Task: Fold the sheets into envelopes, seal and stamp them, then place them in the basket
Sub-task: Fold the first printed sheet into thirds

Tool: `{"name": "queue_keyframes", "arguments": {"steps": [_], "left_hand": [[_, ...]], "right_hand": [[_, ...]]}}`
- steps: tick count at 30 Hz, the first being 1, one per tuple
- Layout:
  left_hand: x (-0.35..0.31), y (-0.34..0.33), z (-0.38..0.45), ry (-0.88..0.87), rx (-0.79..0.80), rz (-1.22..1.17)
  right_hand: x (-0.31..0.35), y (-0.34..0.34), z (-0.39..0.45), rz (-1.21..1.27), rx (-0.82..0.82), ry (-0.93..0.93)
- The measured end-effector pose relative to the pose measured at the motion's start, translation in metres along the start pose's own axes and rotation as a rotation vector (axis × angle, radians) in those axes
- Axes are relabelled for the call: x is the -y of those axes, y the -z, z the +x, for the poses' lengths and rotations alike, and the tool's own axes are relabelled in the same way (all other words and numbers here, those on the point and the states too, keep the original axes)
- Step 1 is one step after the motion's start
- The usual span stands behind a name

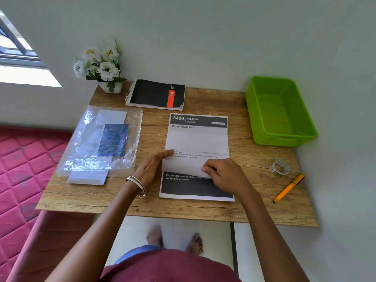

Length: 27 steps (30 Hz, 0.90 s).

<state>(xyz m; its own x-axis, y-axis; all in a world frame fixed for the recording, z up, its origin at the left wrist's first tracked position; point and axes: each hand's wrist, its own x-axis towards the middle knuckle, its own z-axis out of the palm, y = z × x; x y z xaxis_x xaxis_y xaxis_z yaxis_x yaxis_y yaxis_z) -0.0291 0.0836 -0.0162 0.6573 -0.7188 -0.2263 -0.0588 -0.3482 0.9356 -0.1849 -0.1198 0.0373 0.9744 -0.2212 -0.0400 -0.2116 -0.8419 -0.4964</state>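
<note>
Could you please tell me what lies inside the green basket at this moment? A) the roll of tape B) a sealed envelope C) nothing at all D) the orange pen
C: the green basket shows only its bare floor, while the roll of tape and the orange pen lie on the table nearer the person.

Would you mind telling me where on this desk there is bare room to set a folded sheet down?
Bare wood lies between the printed sheet and the green basket, reaching down toward the tape roll and the orange pen. The front edge below the plastic bag is free too. The middle is crowded: the left hand and the right hand work the sheet.
</note>
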Motion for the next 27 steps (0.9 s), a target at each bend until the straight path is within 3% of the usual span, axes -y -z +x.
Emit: {"name": "queue_keyframes", "arguments": {"steps": [4, 8, 11, 15, 18, 27], "left_hand": [[-0.009, 0.0, 0.002, -0.026, -0.059, -0.003], [-0.006, -0.012, 0.004, -0.035, -0.201, 0.211], [0.004, -0.019, 0.011, -0.065, -0.26, 0.459], [0.007, -0.02, 0.014, -0.066, -0.244, 0.463], [0.007, -0.02, 0.013, -0.116, -0.212, 0.615], [0.004, -0.013, 0.013, -0.131, -0.108, 0.804]], "right_hand": [[0.005, 0.002, 0.025, -0.285, -0.161, 0.006], [0.001, -0.018, 0.043, -0.398, -0.32, -0.081], [0.007, -0.038, 0.043, -0.304, -0.261, -0.08], [0.017, -0.069, 0.032, -0.241, -0.098, 0.019], [0.018, -0.082, 0.028, -0.223, -0.018, 0.067], [-0.027, -0.07, -0.007, -0.231, 0.023, -0.188]]}}
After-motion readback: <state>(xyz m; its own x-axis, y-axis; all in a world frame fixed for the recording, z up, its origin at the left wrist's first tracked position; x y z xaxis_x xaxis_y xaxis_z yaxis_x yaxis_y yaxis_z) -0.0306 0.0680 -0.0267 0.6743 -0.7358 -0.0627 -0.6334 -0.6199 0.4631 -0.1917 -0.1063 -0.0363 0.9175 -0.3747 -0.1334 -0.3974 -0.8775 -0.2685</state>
